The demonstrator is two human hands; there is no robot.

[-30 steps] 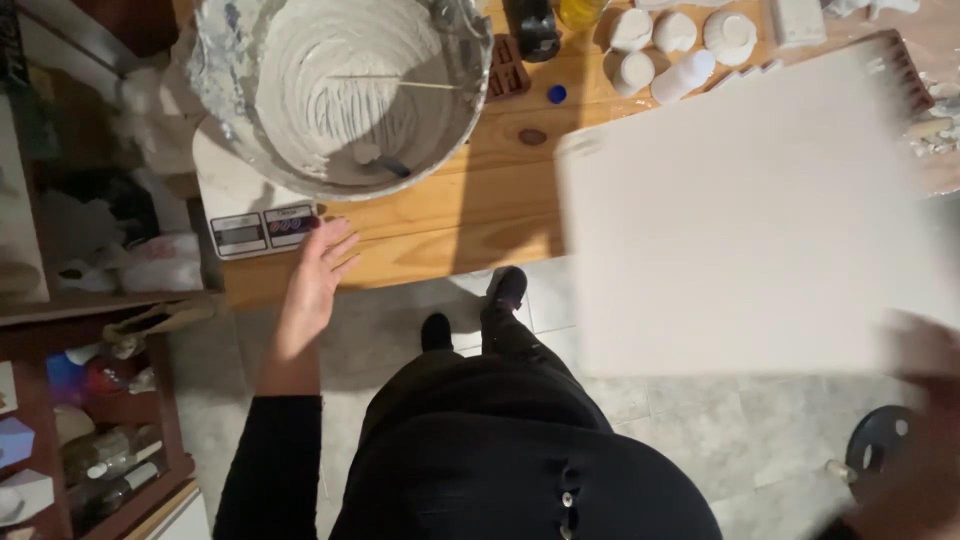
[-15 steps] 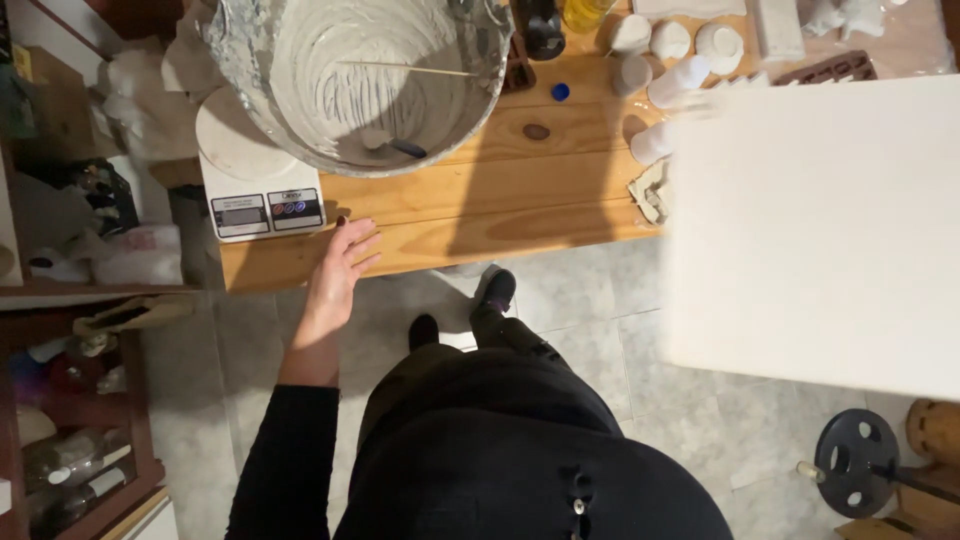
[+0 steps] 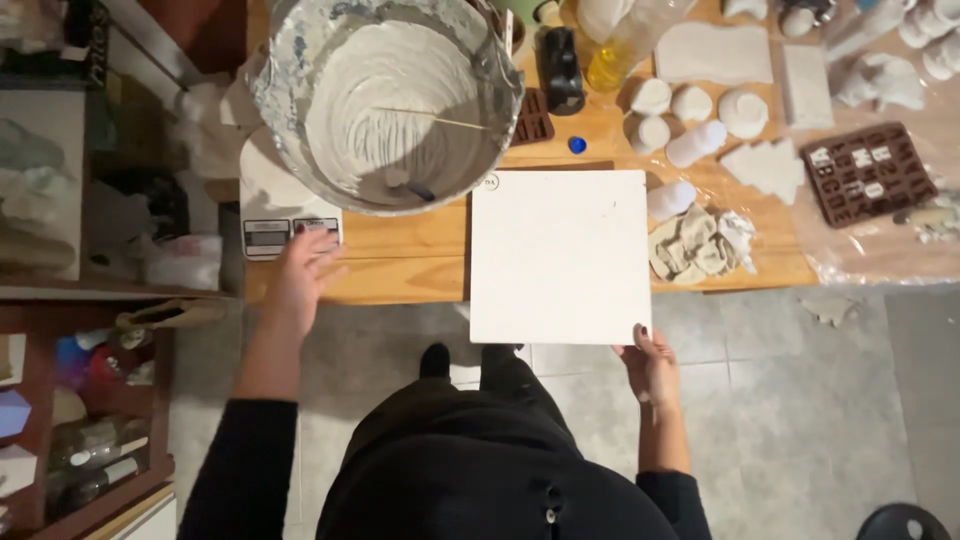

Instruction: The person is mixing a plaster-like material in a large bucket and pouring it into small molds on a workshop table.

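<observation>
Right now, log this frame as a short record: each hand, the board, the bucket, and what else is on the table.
left hand: fingers on the scale, at the table edge
right hand: holds the near right corner of the board
board: white, square, flat on the table, near edge overhanging
bucket: on the scale, coated with white mix, thin stick across it
right of board: white cast pieces, crumpled rag, brown letter mould
</observation>
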